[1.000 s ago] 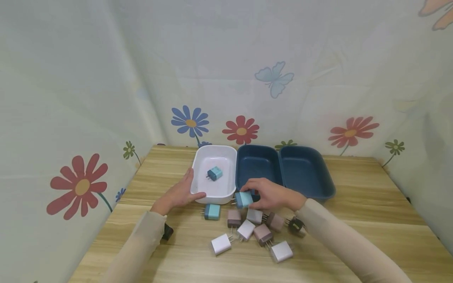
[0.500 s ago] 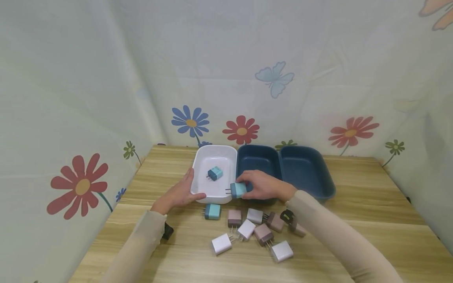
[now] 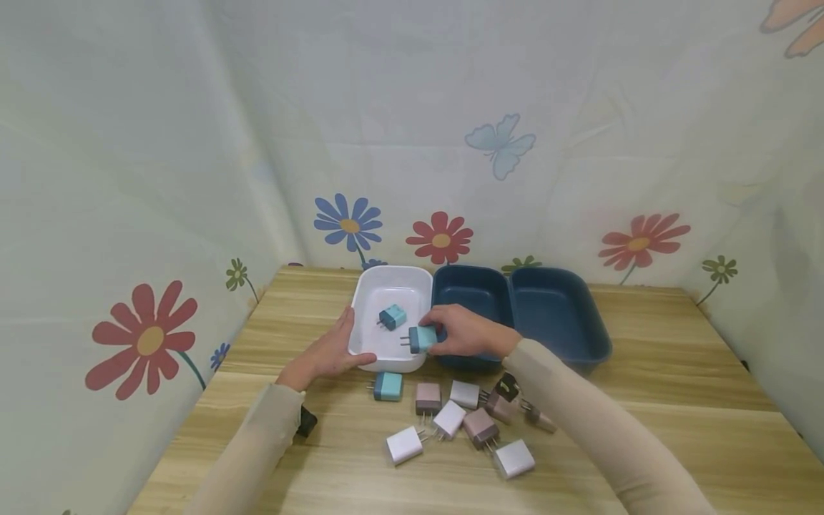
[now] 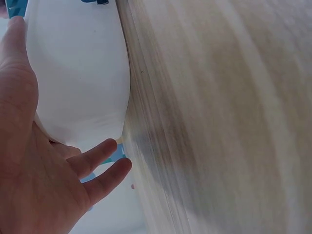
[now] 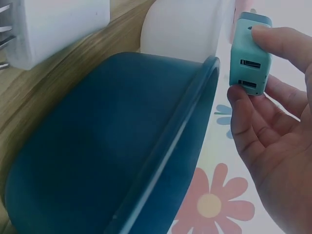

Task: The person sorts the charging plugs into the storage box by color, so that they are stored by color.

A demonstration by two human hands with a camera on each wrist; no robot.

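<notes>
Right hand (image 3: 468,332) pinches teal plug (image 3: 423,339) above white bin (image 3: 400,363); left hand (image 3: 330,350) (fingers spread wide) touches bin's left side.

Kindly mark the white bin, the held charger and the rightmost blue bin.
White bin (image 3: 386,343): head view, inner floor.
Held charger (image 5: 249,74): right wrist view, slotted face.
Rightmost blue bin (image 3: 557,316): head view, inner floor.

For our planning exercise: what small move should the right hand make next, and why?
Probably lower the held charger into the white tray: the right hand pinches it near that tray's edge, and a matching teal charger lies inside.
</notes>
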